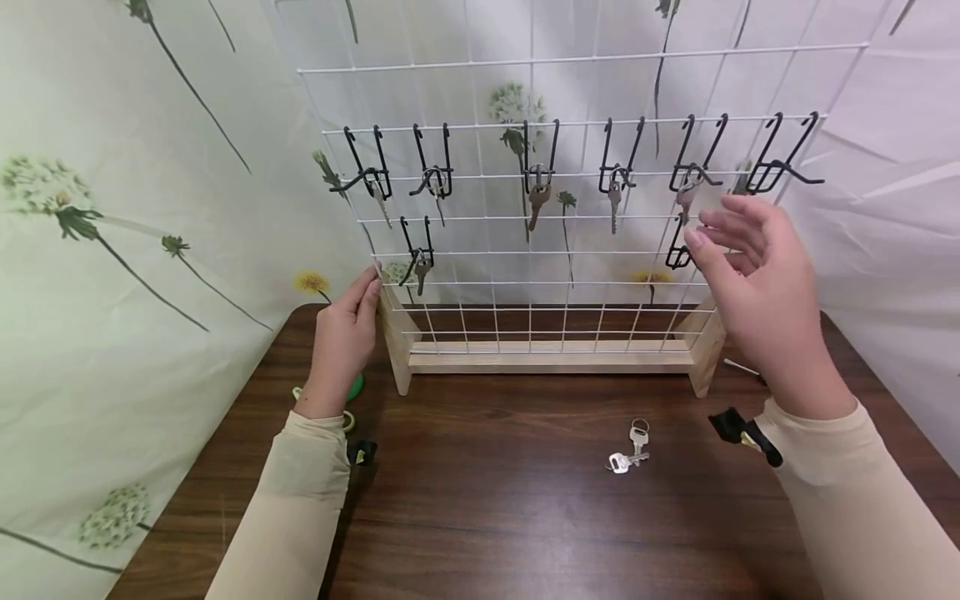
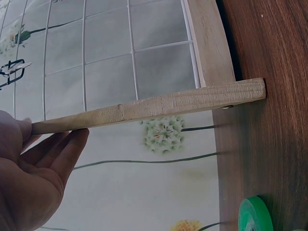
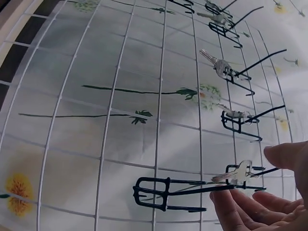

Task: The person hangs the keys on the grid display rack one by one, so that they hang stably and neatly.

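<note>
My left hand [image 1: 341, 337] rests against the left wooden post [image 1: 395, 333] of the wire rack [image 1: 570, 250]; the fingers [image 2: 65, 154] lie straight along the post's edge and grip nothing. A green roll of tape [image 2: 255, 214] sits on the table [image 1: 525, 517] just below and behind this hand.

My right hand [image 1: 753, 283] is raised in front of the right side of the rack. Its fingers [image 3: 250, 207] are spread and relaxed, with thumb and fingertips apart and nothing pinched between them. Directly at those fingertips a silver key [image 3: 236, 172] hangs on a black hook [image 3: 192, 190]. From the wrist view I cannot tell whether the fingertips touch the key or are just short of it.

Further from my right hand, along the same row, other hooks carry keys, one key per hook. One hook [image 1: 783, 162] above my right hand carries none. A lower hook [image 1: 416, 250] near my left hand holds one key.

On the table between my two hands, nearer the right one, lies a loose pair of keys [image 1: 630, 450] on a ring, well apart from both hands.
</note>
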### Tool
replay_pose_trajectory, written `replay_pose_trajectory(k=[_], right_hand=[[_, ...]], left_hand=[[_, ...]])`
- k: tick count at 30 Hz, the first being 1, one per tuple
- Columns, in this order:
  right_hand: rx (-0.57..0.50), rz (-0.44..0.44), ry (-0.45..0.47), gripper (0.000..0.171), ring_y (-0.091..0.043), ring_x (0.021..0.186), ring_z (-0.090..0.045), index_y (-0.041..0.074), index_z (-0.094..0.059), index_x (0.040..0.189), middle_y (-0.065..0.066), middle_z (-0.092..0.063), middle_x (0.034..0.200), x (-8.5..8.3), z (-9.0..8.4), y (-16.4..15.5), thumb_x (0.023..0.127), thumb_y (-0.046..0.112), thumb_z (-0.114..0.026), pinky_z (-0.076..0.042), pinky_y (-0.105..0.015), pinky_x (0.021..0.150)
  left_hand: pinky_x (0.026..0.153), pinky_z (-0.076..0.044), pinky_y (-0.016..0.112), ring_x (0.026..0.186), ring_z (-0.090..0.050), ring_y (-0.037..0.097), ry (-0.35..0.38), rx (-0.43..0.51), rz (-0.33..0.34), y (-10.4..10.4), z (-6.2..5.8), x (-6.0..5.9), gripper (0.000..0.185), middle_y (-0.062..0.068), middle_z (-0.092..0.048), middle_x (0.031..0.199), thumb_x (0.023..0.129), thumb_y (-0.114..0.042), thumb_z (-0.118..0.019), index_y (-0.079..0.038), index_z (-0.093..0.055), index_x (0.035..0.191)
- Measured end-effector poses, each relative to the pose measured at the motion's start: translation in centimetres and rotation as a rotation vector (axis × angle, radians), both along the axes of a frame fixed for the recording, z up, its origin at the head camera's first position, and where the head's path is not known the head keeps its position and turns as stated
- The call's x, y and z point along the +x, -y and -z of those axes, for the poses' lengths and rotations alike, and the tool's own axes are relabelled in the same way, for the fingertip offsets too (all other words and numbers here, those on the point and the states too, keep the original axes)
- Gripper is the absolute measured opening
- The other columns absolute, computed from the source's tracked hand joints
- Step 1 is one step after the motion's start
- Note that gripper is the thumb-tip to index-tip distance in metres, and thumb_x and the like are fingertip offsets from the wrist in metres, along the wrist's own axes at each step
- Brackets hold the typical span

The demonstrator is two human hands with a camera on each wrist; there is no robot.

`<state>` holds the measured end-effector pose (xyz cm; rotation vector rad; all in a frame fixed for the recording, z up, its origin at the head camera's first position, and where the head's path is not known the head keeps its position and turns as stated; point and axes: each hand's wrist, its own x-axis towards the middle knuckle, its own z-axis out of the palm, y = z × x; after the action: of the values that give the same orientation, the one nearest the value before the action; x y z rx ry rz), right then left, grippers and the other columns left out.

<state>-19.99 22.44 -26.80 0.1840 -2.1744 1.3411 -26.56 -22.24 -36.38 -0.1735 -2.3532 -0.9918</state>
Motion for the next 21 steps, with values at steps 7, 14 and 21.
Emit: replay_pose_trajectory(k=[7, 14, 21], right_hand=[[0.167, 0.084, -0.132, 0.050, 0.024, 0.107, -0.057, 0.006, -0.057, 0.148, -0.013, -0.072, 0.139, 2.1, 1.3, 0.7, 0.102, 0.019, -0.074, -0.045, -0.002, 0.091], [0.121, 0.119, -0.267, 0.041, 0.017, 0.103, -0.064, -0.001, -0.065, 0.138, 0.007, -0.075, 0.123, 2.6, 2.6, 0.6, 0.100, 0.012, -0.075, -0.048, -0.004, 0.081], [0.032, 0.151, -0.171, 0.032, 0.011, 0.092, -0.065, -0.004, -0.066, 0.129, 0.028, -0.065, 0.109, 2.3, 5.0, 0.4, 0.102, 0.012, -0.073, -0.050, -0.003, 0.082]], left_hand=[[0.112, -0.053, 0.060, 0.139, -0.063, 0.038, 0.003, 0.001, 0.003, -0.1, -0.1, 0.0, 0.043, 0.015, -0.062, 0.152, 0.116, -0.029, -0.049, -0.011, -0.060, 0.154], [0.115, -0.051, 0.059, 0.140, -0.062, 0.037, 0.006, 0.008, -0.009, 0.0, -0.1, 0.0, 0.042, 0.014, -0.062, 0.152, 0.115, -0.029, -0.051, -0.012, -0.061, 0.153], [0.115, -0.051, 0.060, 0.140, -0.062, 0.038, 0.000, 0.003, 0.001, -0.1, 0.0, 0.0, 0.043, 0.014, -0.062, 0.152, 0.115, -0.030, -0.050, -0.011, -0.061, 0.153]])
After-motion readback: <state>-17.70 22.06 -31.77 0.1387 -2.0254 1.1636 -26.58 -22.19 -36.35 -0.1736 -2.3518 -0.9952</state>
